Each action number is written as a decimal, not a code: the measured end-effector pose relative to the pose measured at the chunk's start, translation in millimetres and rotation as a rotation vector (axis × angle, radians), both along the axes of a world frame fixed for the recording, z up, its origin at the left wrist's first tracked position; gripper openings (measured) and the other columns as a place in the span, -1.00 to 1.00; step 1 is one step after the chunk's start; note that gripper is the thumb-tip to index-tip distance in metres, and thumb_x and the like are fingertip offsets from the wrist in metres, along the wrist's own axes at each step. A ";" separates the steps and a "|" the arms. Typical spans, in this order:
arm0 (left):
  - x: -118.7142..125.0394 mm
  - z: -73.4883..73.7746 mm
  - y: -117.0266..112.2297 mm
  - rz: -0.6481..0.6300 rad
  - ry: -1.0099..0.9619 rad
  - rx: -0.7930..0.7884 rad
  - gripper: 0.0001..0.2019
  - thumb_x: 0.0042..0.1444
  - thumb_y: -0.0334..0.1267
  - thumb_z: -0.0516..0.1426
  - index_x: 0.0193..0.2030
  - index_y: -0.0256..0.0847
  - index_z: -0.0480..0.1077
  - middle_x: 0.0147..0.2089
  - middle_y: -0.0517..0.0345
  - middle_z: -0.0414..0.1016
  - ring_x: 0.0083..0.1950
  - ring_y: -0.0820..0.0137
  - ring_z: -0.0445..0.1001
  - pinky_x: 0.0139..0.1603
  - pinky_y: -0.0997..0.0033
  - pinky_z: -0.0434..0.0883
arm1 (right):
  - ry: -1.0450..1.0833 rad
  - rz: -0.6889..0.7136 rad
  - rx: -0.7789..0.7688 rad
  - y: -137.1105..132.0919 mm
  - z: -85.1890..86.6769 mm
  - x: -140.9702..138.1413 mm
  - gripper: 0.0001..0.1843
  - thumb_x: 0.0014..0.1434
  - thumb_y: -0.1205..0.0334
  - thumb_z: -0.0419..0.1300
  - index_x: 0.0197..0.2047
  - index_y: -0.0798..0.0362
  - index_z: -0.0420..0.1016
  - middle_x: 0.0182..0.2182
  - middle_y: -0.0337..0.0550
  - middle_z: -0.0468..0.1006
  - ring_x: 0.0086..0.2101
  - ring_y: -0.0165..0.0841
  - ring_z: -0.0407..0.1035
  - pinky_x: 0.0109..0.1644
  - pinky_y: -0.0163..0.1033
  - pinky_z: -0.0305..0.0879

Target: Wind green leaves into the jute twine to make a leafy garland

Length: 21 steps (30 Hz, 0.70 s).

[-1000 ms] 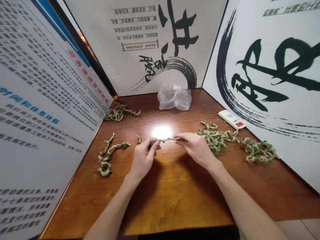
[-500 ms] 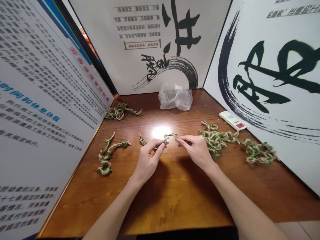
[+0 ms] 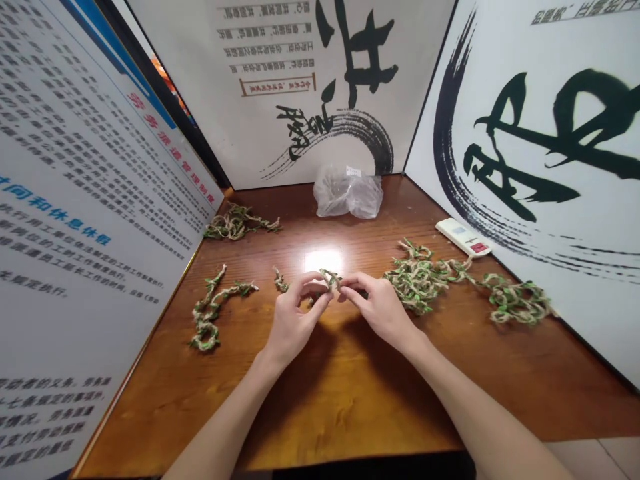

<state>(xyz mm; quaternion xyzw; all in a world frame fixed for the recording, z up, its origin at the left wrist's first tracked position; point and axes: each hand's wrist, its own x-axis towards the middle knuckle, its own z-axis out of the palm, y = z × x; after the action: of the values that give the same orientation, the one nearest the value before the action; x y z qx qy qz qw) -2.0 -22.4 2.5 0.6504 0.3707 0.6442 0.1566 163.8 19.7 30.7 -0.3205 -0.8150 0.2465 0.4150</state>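
Note:
A length of jute twine with small green leaves (image 3: pixel 331 278) is pinched between both hands above the middle of the wooden table (image 3: pixel 350 393). My left hand (image 3: pixel 295 319) grips it with thumb and fingers, and a short tail (image 3: pixel 280 280) trails off to the left. My right hand (image 3: pixel 380 308) pinches the twine's other side, fingertips almost meeting those of the left hand. The twine runs on from under the right hand into a loose heap (image 3: pixel 420 280) on the right.
A knotted twine piece (image 3: pixel 213 310) lies at the left, another bundle (image 3: pixel 235 223) at the back left. More leafy twine (image 3: pixel 517 301) lies far right. A clear plastic bag (image 3: pixel 347 193) and a white remote (image 3: pixel 463 238) sit near the printed boards that wall the table.
My hands have moved closer together, so the stretch of twine between them has bunched into a small loop instead of lying straight.

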 end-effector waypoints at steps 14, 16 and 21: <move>-5.2 -1.4 3.6 0.191 0.346 0.298 -0.79 0.16 -0.40 0.17 -0.05 -0.23 0.49 -0.21 0.09 0.60 -0.29 0.47 0.57 -0.23 0.58 0.48 | -0.030 0.002 0.122 -9.2 3.8 -3.7 -0.83 0.18 0.37 0.15 -0.30 0.10 0.59 -0.38 -0.19 0.60 -0.37 -0.38 0.42 -0.24 -0.30 0.24; -6.0 -1.4 4.5 0.207 0.389 0.332 -0.84 0.15 -0.41 0.18 -0.12 -0.25 0.50 -0.27 0.10 0.59 -0.31 0.47 0.55 -0.27 0.58 0.46 | -0.025 0.014 0.077 -10.4 4.7 -4.5 -0.84 0.16 0.35 0.16 -0.29 0.11 0.59 -0.38 -0.19 0.60 -0.37 -0.38 0.42 -0.25 -0.30 0.24; -5.7 -2.3 4.4 0.216 0.409 0.302 -0.85 0.13 -0.40 0.20 -0.14 -0.22 0.46 -0.26 0.13 0.58 -0.32 0.50 0.55 -0.30 0.60 0.45 | 0.016 0.003 -0.067 -5.2 1.3 -5.2 -0.81 0.16 0.20 0.18 -0.34 0.11 0.59 -0.42 -0.18 0.59 -0.38 -0.37 0.42 -0.25 -0.31 0.24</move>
<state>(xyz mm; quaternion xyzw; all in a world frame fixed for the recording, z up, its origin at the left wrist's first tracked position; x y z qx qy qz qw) -7.7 -18.0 0.1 0.7398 0.3615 0.5603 -0.0898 158.6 14.5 32.0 -0.3312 -0.8034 0.2768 0.4102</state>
